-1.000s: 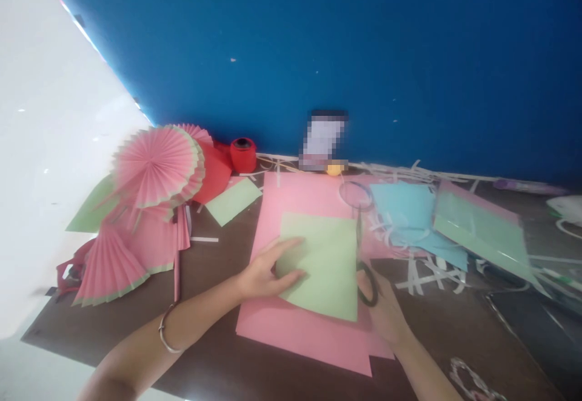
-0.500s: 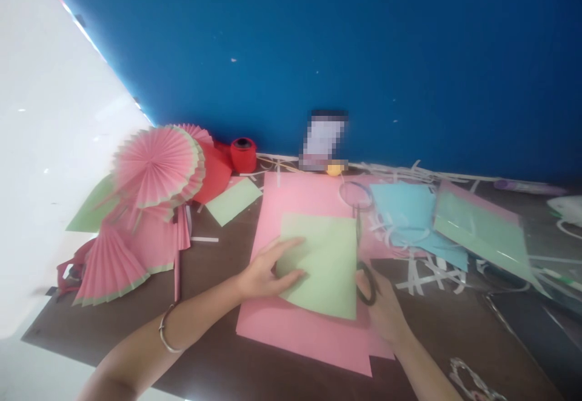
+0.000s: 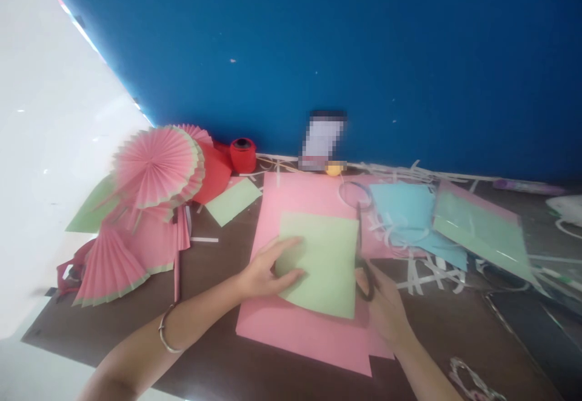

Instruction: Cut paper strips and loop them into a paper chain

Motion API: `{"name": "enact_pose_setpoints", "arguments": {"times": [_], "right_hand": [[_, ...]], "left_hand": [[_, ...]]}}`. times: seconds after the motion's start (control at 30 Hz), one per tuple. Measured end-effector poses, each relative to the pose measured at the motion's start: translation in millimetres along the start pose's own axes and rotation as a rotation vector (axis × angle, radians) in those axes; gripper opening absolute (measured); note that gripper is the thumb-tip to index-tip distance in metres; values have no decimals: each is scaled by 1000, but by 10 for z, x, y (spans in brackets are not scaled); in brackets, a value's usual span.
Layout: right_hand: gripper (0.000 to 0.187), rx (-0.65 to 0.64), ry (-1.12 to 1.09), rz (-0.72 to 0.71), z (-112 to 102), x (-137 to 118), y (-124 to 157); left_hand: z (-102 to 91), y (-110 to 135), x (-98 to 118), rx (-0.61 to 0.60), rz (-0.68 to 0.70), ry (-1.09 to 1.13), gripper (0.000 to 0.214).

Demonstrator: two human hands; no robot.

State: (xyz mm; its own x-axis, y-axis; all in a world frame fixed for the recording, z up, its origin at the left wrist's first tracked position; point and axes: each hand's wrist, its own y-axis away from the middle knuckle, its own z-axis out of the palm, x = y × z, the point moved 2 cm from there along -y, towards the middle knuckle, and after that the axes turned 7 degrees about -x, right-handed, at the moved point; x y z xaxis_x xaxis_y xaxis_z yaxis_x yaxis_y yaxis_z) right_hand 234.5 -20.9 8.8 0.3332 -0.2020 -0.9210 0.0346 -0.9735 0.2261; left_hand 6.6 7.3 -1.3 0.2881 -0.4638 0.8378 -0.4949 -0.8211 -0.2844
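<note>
A head-worn camera looks forward and down from above and behind the left hand (image 3: 264,276) and right hand (image 3: 385,307), fairly near, taking in the table (image 3: 204,352) around them and the wall (image 3: 273,31) beyond.

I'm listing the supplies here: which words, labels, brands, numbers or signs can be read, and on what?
No text can be read.
Pale panel at the back: pixelated, unreadable.
Purple tube: too blurred to tell.
Green sheet: no lettering visible.
</note>
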Motion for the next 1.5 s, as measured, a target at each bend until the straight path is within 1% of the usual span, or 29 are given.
{"name": "enact_pose_setpoints", "arguments": {"times": [0.07, 0.13, 0.17, 0.27, 0.33, 0.37, 0.43, 0.5, 0.6, 0.7, 0.77, 0.83, 0.9, 0.93, 0.97, 1.0, 1.03, 1.07, 1.1, 1.17, 1.2, 1.27, 1.37, 1.43, 1.5], "right_hand": [[37, 63, -21, -32, -35, 1, -8], [37, 112, -89, -97, -77, -3, -17], [37, 134, -136, -133, -101, -5, -21], [35, 212, -238, -203, -182, -14, -31], [34, 284, -228, -208, -250, -31, -41], [33, 325, -183, -194, -292, -41, -49], [31, 391, -23, -150, -387, -51, -74], [29, 422, 182, -98, -495, -30, -110], [29, 490, 387, -27, -668, 68, -163], [33, 581, 386, -12, -820, 176, -188], [37, 637, 359, -8, -891, 222, -188], [41, 672, 378, -2, -926, 242, -186], [43, 697, 420, -22, -927, 237, -186], [44, 705, 430, -45, -917, 226, -187], [45, 716, 431, -71, -905, 211, -188], [46, 719, 427, -95, -891, 191, -189], [47, 711, 422, -115, -878, 168, -188], [47, 692, 421, -128, -867, 142, -184], [47, 663, 427, -141, -859, 114, -173], [45, 582, 461, -168, -853, 58, -122], [43, 543, 482, -185, -853, 36, -77], [40, 475, 523, -211, -856, 17, 54], [33, 396, 540, -217, -843, 72, 320], [32, 349, 554, -230, -819, 155, 507], [33, 330, 578, -232, -801, 261, 673]], "left_hand": [[-3, -3, -8, 31, 2, -10, 52], [-21, -9, -18, 114, -17, -29, 50], [-37, -11, -28, 172, -50, -39, 50], [-89, -18, -80, 345, -231, -41, 52], [-113, -26, -128, 404, -344, 2, 59], [-120, -32, -150, 415, -367, 37, 63], [-123, -47, -188, 402, -360, 115, 68], [-122, -55, -213, 377, -339, 146, 68], [-125, -53, -227, 351, -354, 62, 62], [-146, -57, -229, 353, -390, -88, 51], [-186, -63, -236, 408, -423, -209, 44], [-243, -69, -239, 476, -434, -317, 41], [-309, -71, -219, 546, -397, -412, 40], [-340, -70, -193, 573, -355, -459, 38], [-362, -72, -155, 573, -291, -505, 36], [-368, -79, -106, 527, -211, -551, 33], [-355, -90, -49, 440, -127, -594, 29], [-319, -107, 15, 300, -34, -628, 26], [-263, -126, 76, 132, 24, -669, 24], [-126, -173, 186, -123, 56, -736, 22], [-48, -205, 229, -225, 38, -739, 20], [98, -290, 296, -321, -15, -712, 21], [264, -426, 336, -385, -99, -648, 27], [303, -485, 317, -372, -205, -512, 17], [291, -507, 279, -356, -235, -453, 16]]}}
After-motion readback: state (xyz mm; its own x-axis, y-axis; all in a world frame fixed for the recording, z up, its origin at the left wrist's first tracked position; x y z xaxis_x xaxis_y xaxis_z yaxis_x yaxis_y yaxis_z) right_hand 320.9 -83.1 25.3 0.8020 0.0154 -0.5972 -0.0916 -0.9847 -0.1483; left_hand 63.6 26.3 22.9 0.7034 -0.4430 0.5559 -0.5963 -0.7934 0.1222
